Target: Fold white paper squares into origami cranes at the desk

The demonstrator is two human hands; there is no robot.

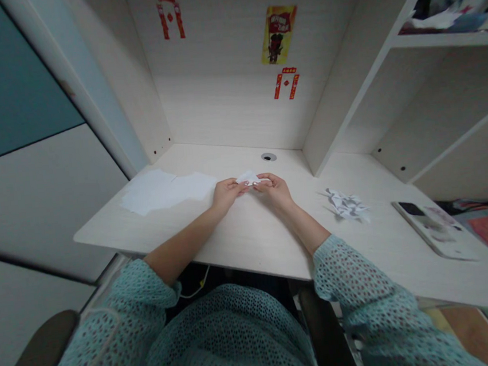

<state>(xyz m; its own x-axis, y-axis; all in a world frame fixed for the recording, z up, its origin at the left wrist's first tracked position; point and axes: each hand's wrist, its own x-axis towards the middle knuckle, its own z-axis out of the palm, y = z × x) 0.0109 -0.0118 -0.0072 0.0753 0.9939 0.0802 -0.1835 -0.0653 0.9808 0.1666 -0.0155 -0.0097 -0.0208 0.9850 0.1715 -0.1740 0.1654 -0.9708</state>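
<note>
A small folded piece of white paper [247,177] is held between both hands, just above the middle of the desk. My left hand [227,192] pinches its left side, thumb toward me. On the right side, my right hand [275,188] grips it the same way, with the two thumbs almost meeting at the near edge. Flat white paper sheets [162,192] lie spread on the desk to the left of my left hand. Over to the right sits a small pile of folded white paper pieces [347,204].
The pale wooden desk [250,245] has a round cable hole [268,157] near its back panel. A phone [432,228] lies toward the right. An upright divider [346,81] and shelves stand at the right; a chair armrest [328,336] is below the desk's front edge.
</note>
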